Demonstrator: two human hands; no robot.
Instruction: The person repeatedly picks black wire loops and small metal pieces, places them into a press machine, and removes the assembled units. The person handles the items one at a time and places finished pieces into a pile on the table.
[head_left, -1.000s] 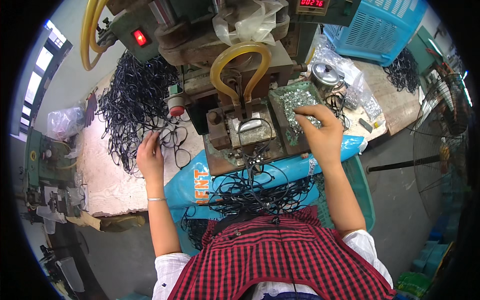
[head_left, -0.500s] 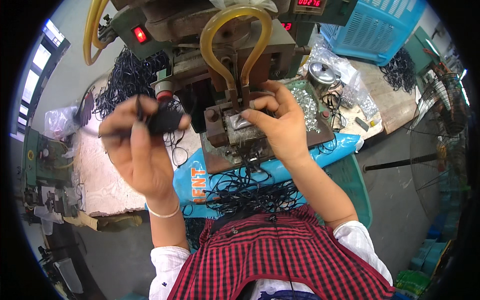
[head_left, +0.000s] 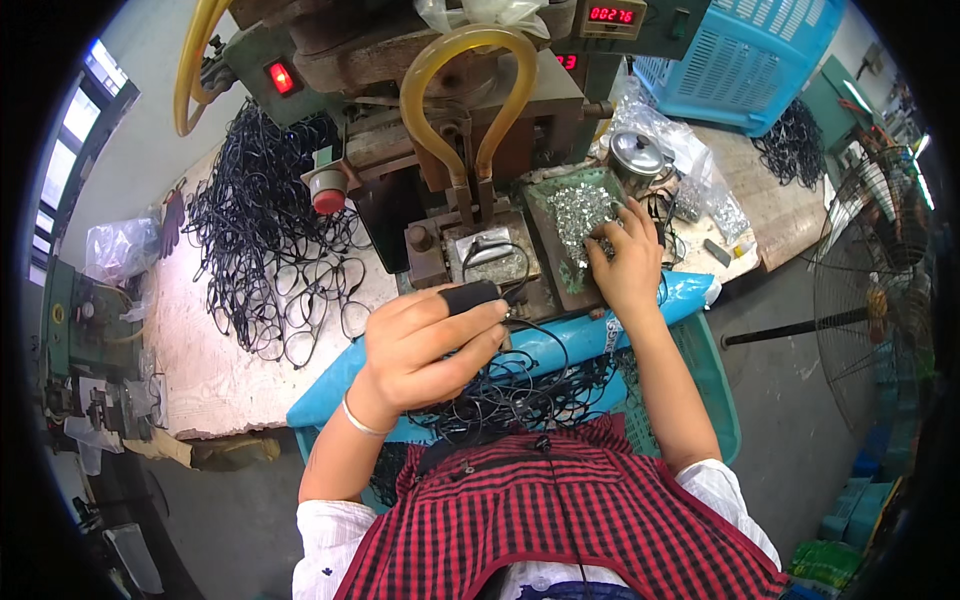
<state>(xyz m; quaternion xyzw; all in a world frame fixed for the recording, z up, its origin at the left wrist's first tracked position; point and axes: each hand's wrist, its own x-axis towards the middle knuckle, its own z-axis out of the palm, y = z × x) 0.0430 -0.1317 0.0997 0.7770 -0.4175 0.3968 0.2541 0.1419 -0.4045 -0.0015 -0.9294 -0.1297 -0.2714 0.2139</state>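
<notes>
My left hand (head_left: 425,345) is closed in front of the press, pinching a thin black cord (head_left: 528,265) that loops up over the machine's lower block. A black sleeve (head_left: 470,297) covers one of its fingers. On the right, my right hand (head_left: 632,262) reaches into a green metal tray (head_left: 568,285), its bent fingertips among small shiny metal pieces (head_left: 580,215). Whether a piece is between those fingertips is too small to tell. Between the hands, the press (head_left: 500,262) has a bright metal plate (head_left: 486,246) on its block.
Tangled black cords (head_left: 270,220) cover the table's left side; more cords (head_left: 510,390) lie on blue plastic sheeting (head_left: 330,385) before me. A red push button (head_left: 328,200) juts out beside the press. Behind the tray stand a lidded metal pot (head_left: 637,155) and a blue crate (head_left: 735,65).
My left hand has moved right and toward the press front, with a cord now visible in it. My right hand has left the press block for the tray of metal pieces.
</notes>
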